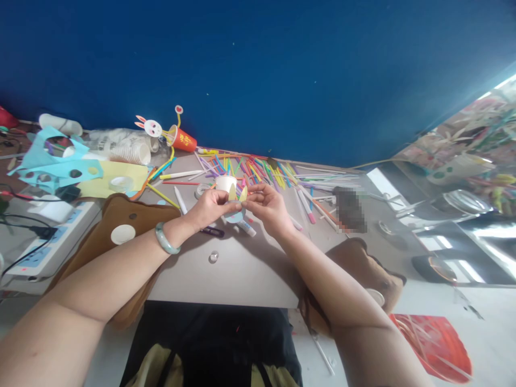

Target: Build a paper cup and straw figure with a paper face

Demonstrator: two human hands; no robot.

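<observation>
My left hand (pixel 213 207) and my right hand (pixel 266 206) meet over the middle of the table, both pinching a small light-blue paper piece (pixel 234 217) with two yellow ear-like shapes (pixel 243 193) on top. A white paper cup (pixel 226 184) stands just behind my fingers. Below the paper piece lies a white glue stick or marker (pixel 246 228), and a dark purple cutter-like tool (pixel 212 231) is beside my left hand. A small clear round item (pixel 213 257) sits nearer the table's front edge.
Many coloured sticks (pixel 258 171) lie along the blue wall. A red cup (pixel 183 140) with a paper rabbit (pixel 153 128) is at the back left. Brown cushions (pixel 108 217) flank my forearms. A power strip (pixel 60 242) is left; a red container (pixel 437 344) is lower right.
</observation>
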